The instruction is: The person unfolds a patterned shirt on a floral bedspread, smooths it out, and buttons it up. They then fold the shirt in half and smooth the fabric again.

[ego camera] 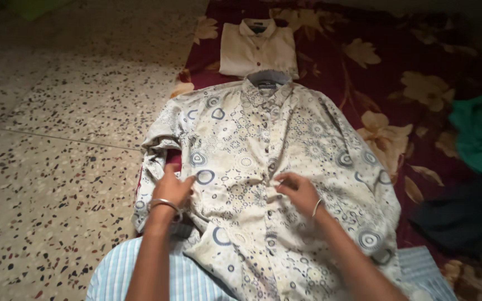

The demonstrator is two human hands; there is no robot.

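Note:
A cream shirt with blue circle patterns (252,145) lies spread front-up on a maroon floral sheet (375,72), collar pointing away from me. My left hand (172,188) rests on the shirt's left side near the sleeve, fingers pressed into the cloth. My right hand (298,190) lies flat by the button line at the middle of the shirt, fingers apart. Each wrist carries a thin bangle. A folded plain cream shirt (259,49) lies just beyond the collar.
Speckled terrazzo floor (57,139) fills the left. A teal garment (481,134) and a dark garment (464,217) lie on the sheet at right. Striped blue cloth (118,273) covers my lap at the bottom.

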